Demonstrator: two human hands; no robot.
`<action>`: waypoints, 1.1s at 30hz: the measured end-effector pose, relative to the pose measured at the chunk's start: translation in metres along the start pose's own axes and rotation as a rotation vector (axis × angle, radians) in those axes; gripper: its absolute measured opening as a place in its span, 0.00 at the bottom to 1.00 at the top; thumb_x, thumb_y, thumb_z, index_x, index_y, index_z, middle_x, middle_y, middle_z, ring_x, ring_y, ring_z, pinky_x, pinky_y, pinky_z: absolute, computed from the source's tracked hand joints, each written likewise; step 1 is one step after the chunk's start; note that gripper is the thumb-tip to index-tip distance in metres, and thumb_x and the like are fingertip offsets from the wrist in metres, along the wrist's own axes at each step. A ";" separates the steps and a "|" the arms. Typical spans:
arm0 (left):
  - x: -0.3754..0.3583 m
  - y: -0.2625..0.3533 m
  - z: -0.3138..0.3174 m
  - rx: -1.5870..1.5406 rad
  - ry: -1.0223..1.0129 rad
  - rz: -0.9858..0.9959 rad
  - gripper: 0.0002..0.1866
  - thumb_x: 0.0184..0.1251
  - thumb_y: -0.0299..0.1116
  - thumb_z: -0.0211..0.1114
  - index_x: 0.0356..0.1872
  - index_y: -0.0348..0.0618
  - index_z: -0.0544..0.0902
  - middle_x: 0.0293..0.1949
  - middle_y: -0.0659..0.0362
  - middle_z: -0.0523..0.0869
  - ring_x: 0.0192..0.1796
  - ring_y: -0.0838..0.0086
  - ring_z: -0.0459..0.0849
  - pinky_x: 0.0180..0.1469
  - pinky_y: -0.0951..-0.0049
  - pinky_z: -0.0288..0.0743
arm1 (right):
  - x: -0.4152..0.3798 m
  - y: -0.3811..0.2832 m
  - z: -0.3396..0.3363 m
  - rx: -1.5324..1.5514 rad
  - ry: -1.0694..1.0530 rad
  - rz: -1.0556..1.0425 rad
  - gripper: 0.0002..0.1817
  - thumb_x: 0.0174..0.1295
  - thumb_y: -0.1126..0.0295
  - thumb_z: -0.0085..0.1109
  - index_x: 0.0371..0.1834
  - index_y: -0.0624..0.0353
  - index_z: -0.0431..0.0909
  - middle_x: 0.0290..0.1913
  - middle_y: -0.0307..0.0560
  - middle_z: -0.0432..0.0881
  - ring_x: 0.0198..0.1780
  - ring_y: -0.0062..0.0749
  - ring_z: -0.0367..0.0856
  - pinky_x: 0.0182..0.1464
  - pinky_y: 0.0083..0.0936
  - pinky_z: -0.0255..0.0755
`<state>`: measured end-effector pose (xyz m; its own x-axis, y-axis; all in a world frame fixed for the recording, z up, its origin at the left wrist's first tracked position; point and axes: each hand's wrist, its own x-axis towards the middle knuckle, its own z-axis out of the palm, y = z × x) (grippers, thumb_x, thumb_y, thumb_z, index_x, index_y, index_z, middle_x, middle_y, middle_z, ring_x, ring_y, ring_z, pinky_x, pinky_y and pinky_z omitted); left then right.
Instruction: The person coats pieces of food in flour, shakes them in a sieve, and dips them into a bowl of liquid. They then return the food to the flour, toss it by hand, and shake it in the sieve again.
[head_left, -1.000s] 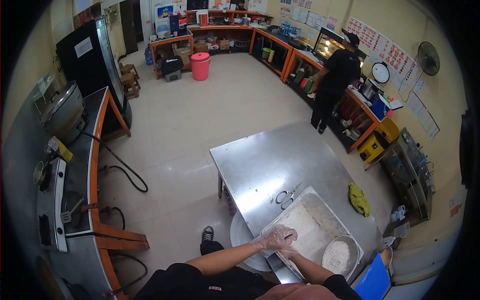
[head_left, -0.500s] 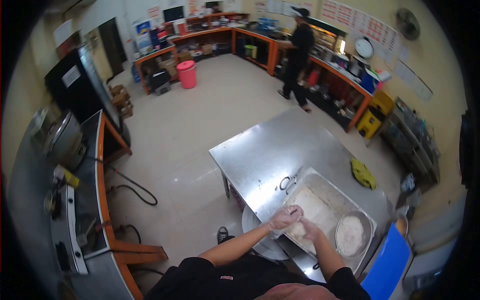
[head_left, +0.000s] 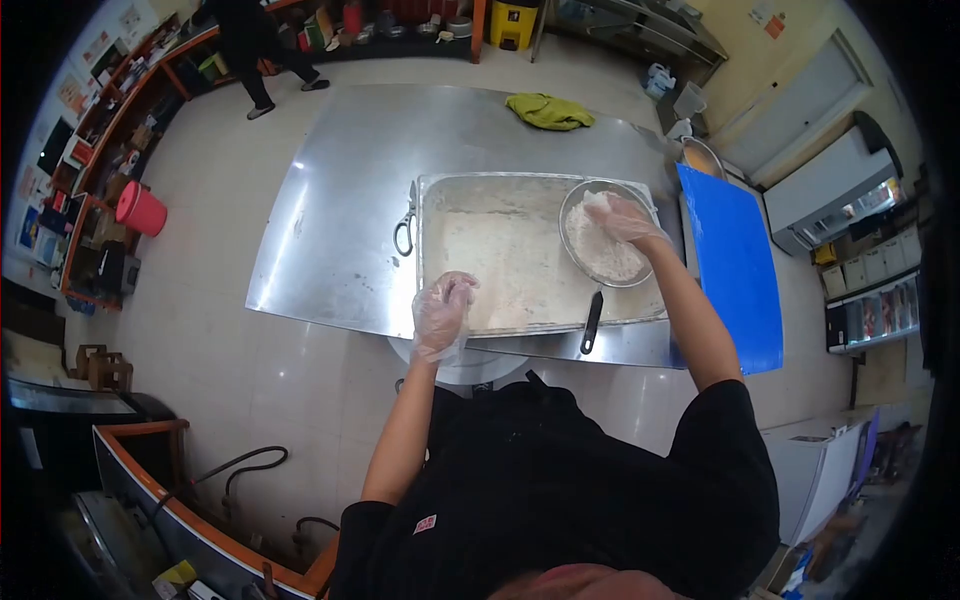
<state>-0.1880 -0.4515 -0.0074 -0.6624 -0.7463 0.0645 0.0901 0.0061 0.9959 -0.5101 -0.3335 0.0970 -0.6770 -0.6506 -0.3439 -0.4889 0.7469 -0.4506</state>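
A metal tray (head_left: 500, 325), dusted with white powder that looks like flour, lies on the steel table. In its right end sits a round bowl or sieve (head_left: 567, 250) heaped with the same powder. My right hand (head_left: 625, 218), in a clear plastic glove, reaches into this powder, its fingertips partly hidden there. Over the tray's near left corner is my left hand (head_left: 443, 312), also gloved, with the fingers curled inward. Whatever it may hold is hidden. A black handle (head_left: 592, 322) sticks out over the tray's near edge below the bowl. Scissors (head_left: 405, 228) lie along the tray's left side.
The steel table (head_left: 350, 160) carries a green cloth (head_left: 548, 112) at its far side. A blue board (head_left: 735, 265) stands at the right, by a container of orange contents (head_left: 700, 155). Another person (head_left: 258, 50) is at the far left, near a pink bin (head_left: 141, 208).
My view has swung right and down. My hands were close together over the tray's near left part; now they are apart, the right one in the bowl of powder.
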 end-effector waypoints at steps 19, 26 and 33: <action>0.010 -0.006 0.001 0.168 0.103 0.109 0.15 0.68 0.43 0.55 0.38 0.41 0.80 0.33 0.53 0.82 0.39 0.66 0.81 0.44 0.67 0.73 | 0.172 -0.012 0.344 0.234 -0.601 -0.919 0.20 0.61 0.52 0.51 0.41 0.57 0.81 0.44 0.57 0.81 0.50 0.46 0.78 0.58 0.42 0.68; 0.018 -0.010 0.021 0.496 0.147 -0.015 0.22 0.63 0.48 0.62 0.43 0.36 0.79 0.36 0.46 0.83 0.45 0.56 0.82 0.51 0.63 0.72 | 0.043 -0.110 0.209 0.500 -0.221 -0.212 0.37 0.64 0.44 0.49 0.65 0.66 0.66 0.62 0.52 0.72 0.60 0.42 0.71 0.63 0.38 0.63; 0.025 -0.022 0.024 0.401 -0.230 0.431 0.19 0.66 0.45 0.59 0.30 0.35 0.79 0.28 0.43 0.80 0.31 0.51 0.77 0.37 0.58 0.71 | -0.004 -0.124 0.188 1.002 -0.014 -0.260 0.41 0.67 0.48 0.52 0.74 0.66 0.51 0.75 0.51 0.53 0.76 0.36 0.49 0.74 0.29 0.40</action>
<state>-0.2237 -0.4543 -0.0259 -0.7757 -0.4594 0.4327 0.1282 0.5567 0.8208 -0.3429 -0.4492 -0.0003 -0.6065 -0.7817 -0.1449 0.0674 0.1310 -0.9891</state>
